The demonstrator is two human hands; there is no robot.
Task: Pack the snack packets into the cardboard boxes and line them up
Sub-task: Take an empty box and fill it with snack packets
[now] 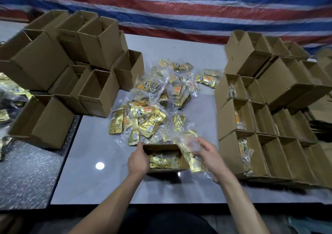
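Right grip (206, 154) on packet (195, 164), long axis diagonal

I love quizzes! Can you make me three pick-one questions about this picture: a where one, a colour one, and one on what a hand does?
1. Where is the snack packet pile? A between the box stacks; B on the floor; C inside a bucket.
2. What colour are most packets? A green; B gold; C pink.
3. What is the left hand doing? A waving; B lying flat; C gripping the open box.
Answers: 1 A, boxes stand either side. 2 B, shiny gold wrappers. 3 C, fingers curl over its wall.
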